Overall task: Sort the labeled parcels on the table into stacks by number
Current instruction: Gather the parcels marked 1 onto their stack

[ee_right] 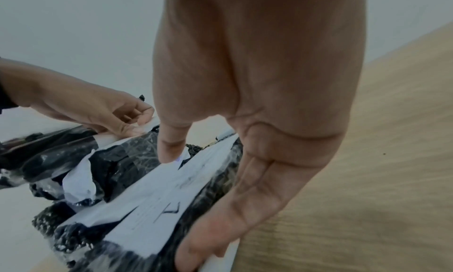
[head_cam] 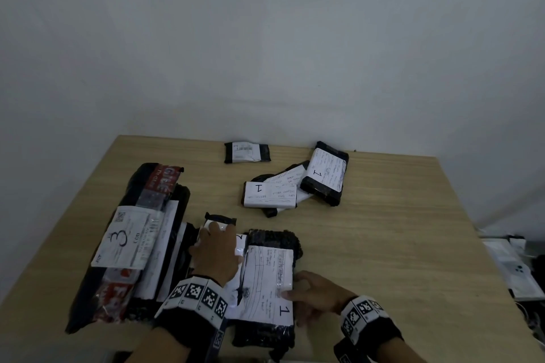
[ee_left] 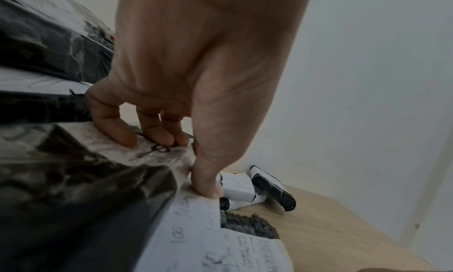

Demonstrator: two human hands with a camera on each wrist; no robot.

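The black bubble-wrap parcel marked 1 [head_cam: 268, 283] [ee_right: 157, 204] lies near the table's front edge. My right hand [head_cam: 290, 289] [ee_right: 186, 206] grips its right side, thumb on the white label and fingers along the edge. Beside it on the left lies another black parcel [head_cam: 219, 219] [ee_left: 73, 189] whose label shows part of a 2. My left hand [head_cam: 212, 233] [ee_left: 181, 166] holds this one from above, with curled fingertips and thumb on its top. A pile of parcels marked 1 [head_cam: 324, 177] [ee_left: 272, 189] sits at the back.
A long black and red parcel marked 3 [head_cam: 124, 239] lies on other flat parcels at the left. One small black parcel [head_cam: 247, 152] sits near the wall. The wooden table [head_cam: 383, 244] is bare at the right; white items [head_cam: 513, 268] lie beyond its right edge.
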